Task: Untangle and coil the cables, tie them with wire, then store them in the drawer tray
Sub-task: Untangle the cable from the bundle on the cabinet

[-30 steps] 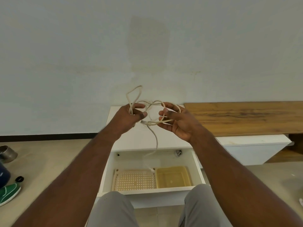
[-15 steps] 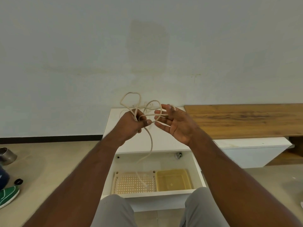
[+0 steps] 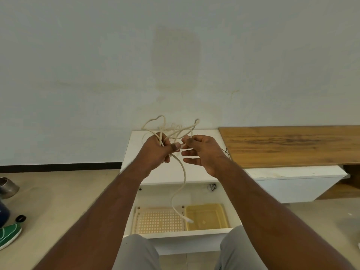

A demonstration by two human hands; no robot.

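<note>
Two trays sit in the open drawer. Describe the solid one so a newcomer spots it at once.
Start at the white drawer pulled open below the hands. Two trays lie side by side in it; take the right one, the yellow tray. It is smooth and translucent, while the left tray is perforated.

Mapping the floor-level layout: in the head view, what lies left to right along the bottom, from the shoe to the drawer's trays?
green shoe → perforated tray → cable's loose plug end → yellow tray
</note>
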